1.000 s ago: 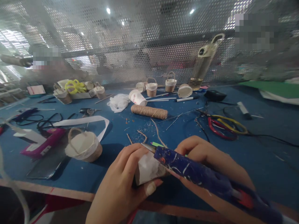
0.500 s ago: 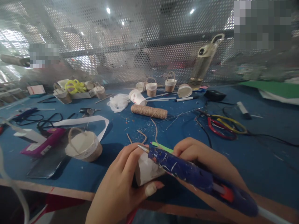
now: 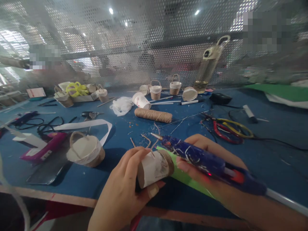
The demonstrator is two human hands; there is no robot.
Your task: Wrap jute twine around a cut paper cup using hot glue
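Paper cup (image 3: 154,168) tipped sideways at lower centre

The left hand (image 3: 125,183) grips the cup in its fingers (image 3: 131,158); the right hand (image 3: 218,150) grips a glue gun (image 3: 199,158); a handled basket (image 3: 95,158) stands at left; at upper right a bottle (image 3: 209,67) holds liquid (image 3: 201,86) near its base.

A clear bottle (image 3: 207,69) is placed before a perforated screen (image 3: 120,54); at far right, a green sheet (image 3: 276,91) is laid on the blue table (image 3: 269,170).
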